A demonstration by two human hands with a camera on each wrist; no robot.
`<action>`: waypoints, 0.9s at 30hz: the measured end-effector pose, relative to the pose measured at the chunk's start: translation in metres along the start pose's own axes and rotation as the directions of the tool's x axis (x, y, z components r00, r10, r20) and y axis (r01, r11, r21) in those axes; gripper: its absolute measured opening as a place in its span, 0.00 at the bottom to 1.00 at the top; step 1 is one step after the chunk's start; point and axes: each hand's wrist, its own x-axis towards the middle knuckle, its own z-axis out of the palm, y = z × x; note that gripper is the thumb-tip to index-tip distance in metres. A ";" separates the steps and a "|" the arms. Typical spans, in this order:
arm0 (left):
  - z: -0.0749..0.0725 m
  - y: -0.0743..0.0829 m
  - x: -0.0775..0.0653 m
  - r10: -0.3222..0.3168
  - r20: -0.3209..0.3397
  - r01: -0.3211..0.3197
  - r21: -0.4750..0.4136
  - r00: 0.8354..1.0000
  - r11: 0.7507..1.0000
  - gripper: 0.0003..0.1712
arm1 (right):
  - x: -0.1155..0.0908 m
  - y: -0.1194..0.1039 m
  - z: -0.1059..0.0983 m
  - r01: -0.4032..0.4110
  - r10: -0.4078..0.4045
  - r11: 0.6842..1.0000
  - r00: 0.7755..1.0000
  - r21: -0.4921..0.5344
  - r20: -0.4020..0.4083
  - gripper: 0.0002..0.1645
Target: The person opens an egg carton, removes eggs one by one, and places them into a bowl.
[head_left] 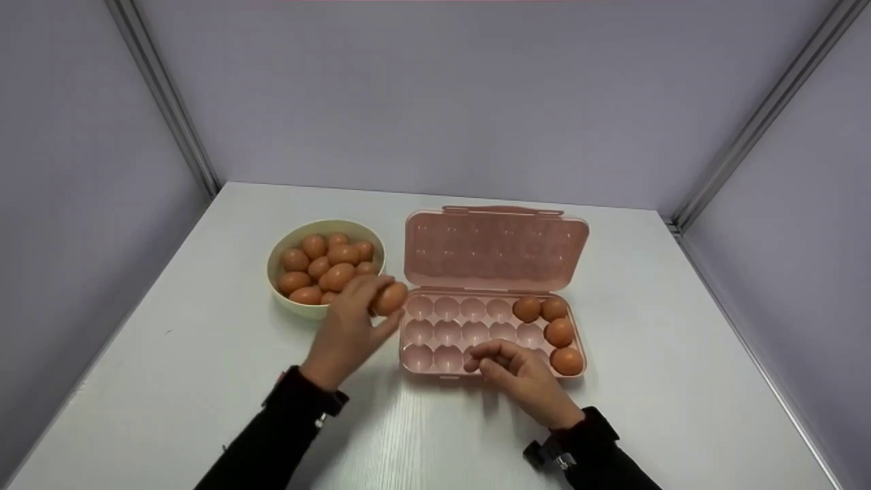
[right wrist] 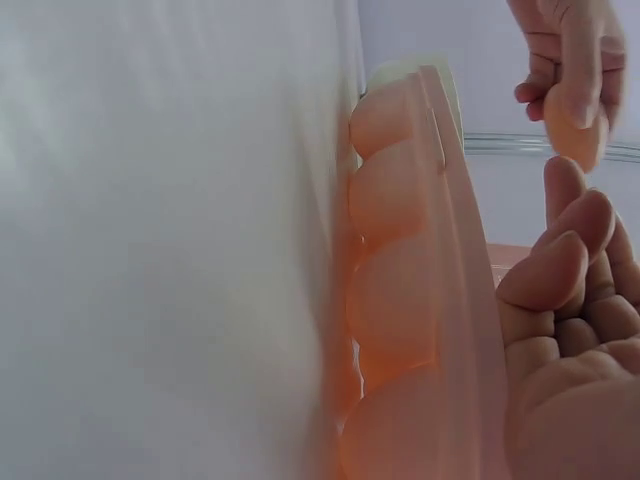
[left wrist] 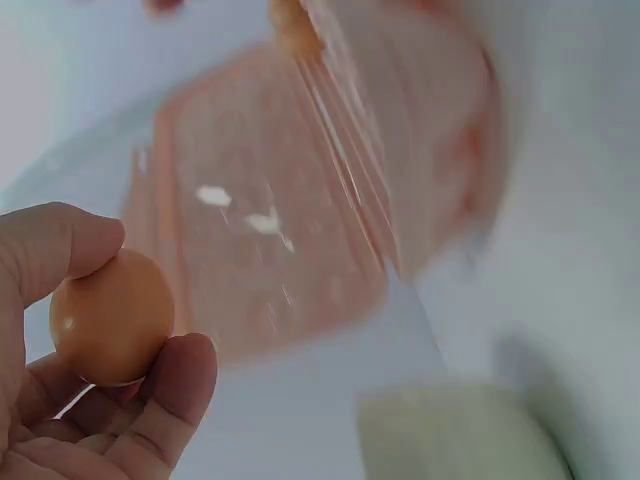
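My left hand [head_left: 347, 333] pinches a brown egg [head_left: 390, 299] between thumb and fingers, beside the right rim of a pale green bowl [head_left: 301, 312]. The left wrist view shows that egg [left wrist: 113, 318] close up. Over the front of a pink egg box [head_left: 447, 313] is my right hand [head_left: 520, 378], its fingers loosely bent and holding nothing. The box lies with its lid [head_left: 493, 248] raised at the back. Several eggs [head_left: 559, 333] sit in cups at its right end; the visible cups further left are bare. My right hand hides some front cups.
The bowl holds several more brown eggs [head_left: 343, 254] and stands left of the box. Both stand on a white table [head_left: 204, 327]. Grey panels [head_left: 435, 102] close in the back and both sides, with metal posts [head_left: 170, 102] at the corners.
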 end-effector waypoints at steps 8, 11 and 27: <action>-0.018 -0.069 0.040 -0.369 0.073 0.369 0.012 0.926 0.929 0.29 | 0.000 0.002 0.000 0.017 -0.017 1.000 1.000 -0.001 -0.006 0.20; -0.017 -0.078 0.049 -0.448 0.137 0.449 0.029 0.883 0.893 0.28 | 0.000 0.002 0.001 0.031 -0.031 1.000 1.000 -0.006 -0.007 0.20; -0.021 -0.100 0.067 -0.615 0.147 0.607 0.104 0.774 0.788 0.32 | 0.001 0.004 0.001 0.043 -0.043 0.999 0.999 0.001 -0.001 0.18</action>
